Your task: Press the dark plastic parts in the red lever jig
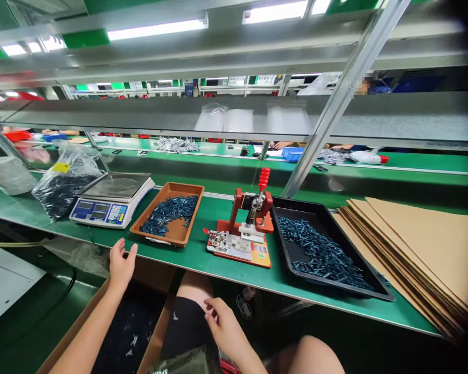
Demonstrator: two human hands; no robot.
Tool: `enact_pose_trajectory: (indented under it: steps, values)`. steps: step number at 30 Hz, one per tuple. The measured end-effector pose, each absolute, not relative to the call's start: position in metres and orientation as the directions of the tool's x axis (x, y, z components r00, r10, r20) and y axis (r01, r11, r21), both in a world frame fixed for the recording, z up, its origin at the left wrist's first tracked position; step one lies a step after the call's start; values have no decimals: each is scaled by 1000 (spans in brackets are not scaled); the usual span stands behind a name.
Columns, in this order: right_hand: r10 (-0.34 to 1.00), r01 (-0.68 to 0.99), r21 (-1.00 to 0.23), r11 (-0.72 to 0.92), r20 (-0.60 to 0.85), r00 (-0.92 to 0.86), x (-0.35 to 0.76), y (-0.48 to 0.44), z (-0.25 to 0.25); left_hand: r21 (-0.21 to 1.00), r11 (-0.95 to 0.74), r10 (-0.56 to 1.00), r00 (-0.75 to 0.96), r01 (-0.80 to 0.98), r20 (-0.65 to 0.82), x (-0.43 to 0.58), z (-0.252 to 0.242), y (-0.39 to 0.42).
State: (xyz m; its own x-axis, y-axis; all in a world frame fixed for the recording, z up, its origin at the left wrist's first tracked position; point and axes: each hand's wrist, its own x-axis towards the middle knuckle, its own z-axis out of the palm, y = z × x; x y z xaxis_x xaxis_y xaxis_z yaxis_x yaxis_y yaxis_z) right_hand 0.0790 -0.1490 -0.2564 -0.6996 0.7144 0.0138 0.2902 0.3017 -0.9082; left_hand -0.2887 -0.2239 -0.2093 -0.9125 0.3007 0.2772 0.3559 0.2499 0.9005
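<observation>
My left hand (121,264) is raised at the bench's front edge, thumb and fingers spread, holding nothing. It is nearest to the brown tray (202,210), which contains small dark blue parts (171,210). Above my lap, my right hand (226,327) has loosely bent fingers set apart, and nothing shows in them. Behind that hand, a small red hand press (236,210) with a red-knobbed lever stands on the bench. Right of the press lies a black tray (302,208) of similar dark blue parts (323,252).
A weighing scale (113,200) and a plastic bag of dark parts (64,187) stand left of the brown tray. Cardboard sheets (425,239) are stacked at right. A slanted metal post (327,130) rises behind. Below the bench is an open carton (130,322).
</observation>
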Motion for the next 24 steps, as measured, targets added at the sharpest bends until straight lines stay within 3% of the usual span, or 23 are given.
enact_pose_trajectory:
  steps: [3,8,14,24]
  values:
    - [690,288,-898,332,24,-723,72,-148,-250,945,273,197,-972,178,126,-318,-176,-172]
    - [701,342,-880,329,-14,-713,89,-152,-270,937,325,353,-935,130,7,-357,-161,-135]
    - [717,376,-888,264,-79,-692,107,-161,-308,933,312,290,-953,181,88,-355,-176,-136]
    - [663,459,-841,287,-172,-729,104,-158,-325,956,126,298,-929,264,217,-351,-200,-108]
